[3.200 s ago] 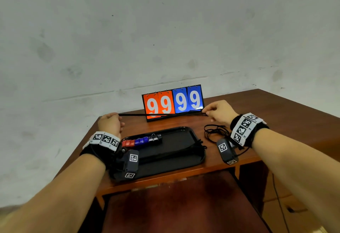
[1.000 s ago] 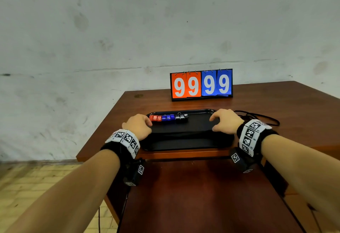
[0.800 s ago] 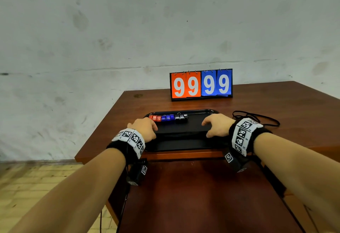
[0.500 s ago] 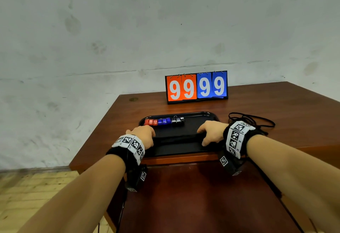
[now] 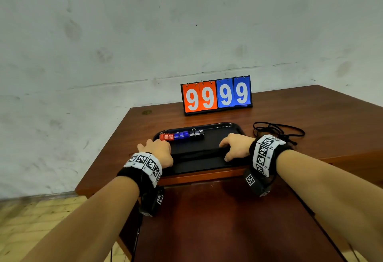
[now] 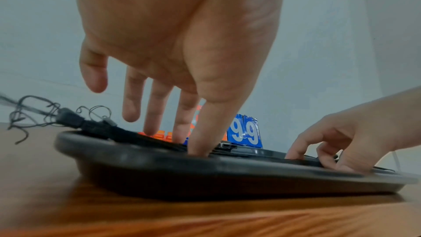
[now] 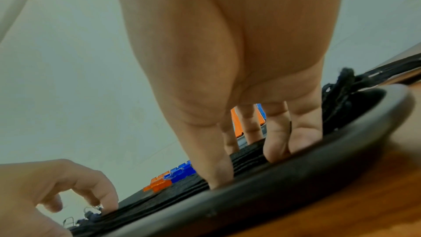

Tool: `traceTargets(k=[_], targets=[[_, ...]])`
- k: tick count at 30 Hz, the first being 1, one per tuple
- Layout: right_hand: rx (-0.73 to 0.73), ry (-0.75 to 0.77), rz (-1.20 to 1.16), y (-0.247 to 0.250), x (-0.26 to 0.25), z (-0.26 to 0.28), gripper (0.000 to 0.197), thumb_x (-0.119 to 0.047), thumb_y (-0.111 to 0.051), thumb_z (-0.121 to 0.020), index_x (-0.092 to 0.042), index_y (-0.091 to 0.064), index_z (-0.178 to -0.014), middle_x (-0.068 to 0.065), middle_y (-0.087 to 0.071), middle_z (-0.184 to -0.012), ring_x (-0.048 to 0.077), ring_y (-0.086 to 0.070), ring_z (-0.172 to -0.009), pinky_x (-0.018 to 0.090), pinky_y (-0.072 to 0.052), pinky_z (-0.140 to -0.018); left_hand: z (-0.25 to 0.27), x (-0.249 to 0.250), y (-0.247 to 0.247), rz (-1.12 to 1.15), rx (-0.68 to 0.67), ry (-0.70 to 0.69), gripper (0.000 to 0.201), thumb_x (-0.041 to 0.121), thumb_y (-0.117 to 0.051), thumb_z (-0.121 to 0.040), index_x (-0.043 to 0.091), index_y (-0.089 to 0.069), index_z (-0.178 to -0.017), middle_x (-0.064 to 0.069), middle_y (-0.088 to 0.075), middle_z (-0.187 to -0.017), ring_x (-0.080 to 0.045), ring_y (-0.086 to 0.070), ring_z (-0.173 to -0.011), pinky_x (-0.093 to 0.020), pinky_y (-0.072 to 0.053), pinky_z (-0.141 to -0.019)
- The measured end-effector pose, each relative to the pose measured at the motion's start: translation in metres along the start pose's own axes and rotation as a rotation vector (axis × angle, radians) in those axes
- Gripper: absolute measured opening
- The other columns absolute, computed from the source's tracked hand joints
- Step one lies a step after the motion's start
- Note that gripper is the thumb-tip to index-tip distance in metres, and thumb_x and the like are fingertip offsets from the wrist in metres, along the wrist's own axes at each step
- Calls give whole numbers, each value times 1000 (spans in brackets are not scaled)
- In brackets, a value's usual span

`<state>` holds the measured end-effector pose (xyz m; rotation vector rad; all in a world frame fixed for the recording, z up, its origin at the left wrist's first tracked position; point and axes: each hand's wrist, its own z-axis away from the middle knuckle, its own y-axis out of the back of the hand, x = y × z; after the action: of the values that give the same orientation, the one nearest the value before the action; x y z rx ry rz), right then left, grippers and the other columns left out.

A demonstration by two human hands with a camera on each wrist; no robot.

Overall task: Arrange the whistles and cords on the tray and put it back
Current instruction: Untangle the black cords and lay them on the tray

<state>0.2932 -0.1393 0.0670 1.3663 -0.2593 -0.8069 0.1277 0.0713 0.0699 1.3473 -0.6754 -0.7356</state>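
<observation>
Step in hand: laying the cords point(image 5: 199, 154) flat along the near side of the black tray point(image 5: 232, 126). Left hand point(image 5: 157, 154) and right hand point(image 5: 236, 146) both had fingers spread and pressing down on the bundle, gripping nothing. Whistles point(image 5: 181, 135) sat in a row at the tray's far rim, on the wooden surface point(image 5: 310, 116). Next: probably tuck in the cord ends overhanging the rim, then lift the tray level. Another loose cord tangle point(image 5: 277, 131) lay right of the tray; couldn't tell whether it was joined to the bundle.

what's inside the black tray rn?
The black plastic tray holds a row of red, blue and black whistles and straightened black cords under both hands; whatever lies beneath the hands is hidden.
</observation>
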Motion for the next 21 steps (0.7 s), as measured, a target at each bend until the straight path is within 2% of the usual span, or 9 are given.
traceTargets(k=[2,4,5,7,9,12,14,19,21], targets=[[-2,11,-16,1,1,2,65,-28,-76,-81,-15,-50,-139,3,-53,-135,20,-59,-109,33,-53,-92,3,6,3,-26,2,-5,34,33,-72,-77,35,-63,-110,0,-52,-118,-28,-41,-121,-53,-27,-104],[-10,22,-86,3,3,5,65,-26,-73,-84,-17,-46,-142,2,-50,-139,15,-60,-91,29,-57,-74,6,15,9,-26,30,-15,33,33,-69,-78,36,-63,-111,0,-51,-122,-28,-40,-122,-54,-28,-104],[-9,22,-129,4,5,7,64,-25,-72,-85,-18,-45,-143,2,-47,-141,16,-60,-88,30,-59,-69,6,21,12,-14,46,-24,31,32,-68,-79,37,-63,-110,0,-51,-122,-28,-41,-122,-55,-29,-104],[18,20,-203,7,11,12,63,-24,-71,-86,-21,-45,-143,2,-43,-140,21,-62,-92,34,-61,-69,9,35,19,45,73,-57,26,31,-66,-81,38,-64,-106,0,-52,-122,-29,-43,-122,-56,-29,-105],[72,27,-255,11,21,18,60,-24,-71,-87,-23,-45,-142,3,-46,-136,19,-63,-86,32,-60,-66,12,52,25,116,90,-96,21,30,-66,-81,40,-65,-100,2,-55,-121,-28,-46,-121,-56,-30,-105],[127,19,-370,17,38,30,58,-22,-68,-89,-23,-45,-142,0,-50,-123,16,-66,-82,29,-60,-64,14,76,29,197,88,-145,17,31,-65,-80,40,-64,-94,7,-61,-116,-24,-52,-117,-48,-35,-98],[198,12,-460,20,55,39,61,-19,-68,-89,-25,-41,-144,-3,-49,-121,16,-67,-76,26,-57,-59,14,96,30,248,75,-169,18,31,-65,-80,39,-66,-96,11,-63,-114,-21,-54,-116,-46,-39,-99],[384,-66,-604,26,111,67,69,-14,-67,-86,-26,-35,-146,0,-53,-111,19,-63,-67,26,-51,-50,10,156,31,372,29,-263,7,32,-62,-73,38,-64,-77,20,-64,-93,-16,-63,-101,-45,-51,-95],[424,-110,-585,31,135,78,68,-16,-67,-86,-23,-36,-146,0,-56,-110,18,-60,-76,26,-48,-59,9,183,30,390,29,-306,9,29,-62,-75,38,-64,-74,22,-62,-89,-16,-63,-101,-43,-52,-94]])
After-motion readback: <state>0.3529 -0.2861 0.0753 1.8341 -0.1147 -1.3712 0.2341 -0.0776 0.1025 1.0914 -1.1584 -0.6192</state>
